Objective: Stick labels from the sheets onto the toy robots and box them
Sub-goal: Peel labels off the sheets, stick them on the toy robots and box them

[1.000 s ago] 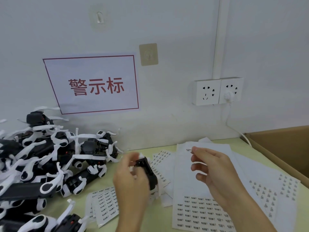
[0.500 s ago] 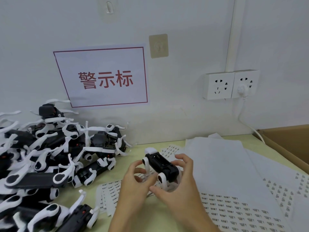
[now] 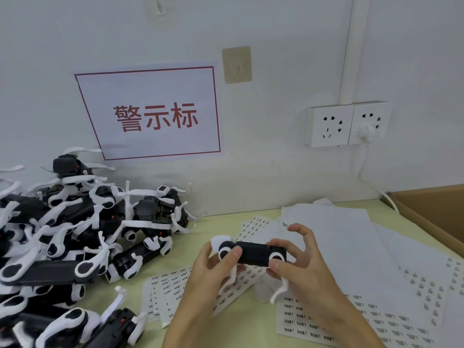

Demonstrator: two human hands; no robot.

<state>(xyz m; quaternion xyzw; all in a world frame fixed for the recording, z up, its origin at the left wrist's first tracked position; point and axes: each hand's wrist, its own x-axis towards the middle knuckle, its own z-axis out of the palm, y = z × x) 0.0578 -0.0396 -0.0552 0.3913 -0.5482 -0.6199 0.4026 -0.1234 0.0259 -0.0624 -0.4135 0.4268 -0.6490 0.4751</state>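
I hold one black-and-white toy robot [image 3: 253,252] sideways above the table with both hands. My left hand [image 3: 213,270] grips its left end, thumb on the white wheel-like joint. My right hand [image 3: 298,262] pinches its right end, and a small label sticks to the raised index fingertip. White legs of the toy dangle below my palms. Label sheets [image 3: 351,249] with rows of small printed stickers lie under and to the right of my hands. A smaller label sheet [image 3: 165,295] lies to the left, below my left wrist.
A large heap of black-and-white toy robots [image 3: 75,234] fills the left side of the green table [image 3: 251,327]. An open cardboard box [image 3: 437,212] stands at the right edge. A wall sign, sockets and a plugged-in white cable are behind.
My right hand came from the sheet with a label to the toy. The toy has turned from upright to lying sideways between both hands, and the view shifted slightly left.
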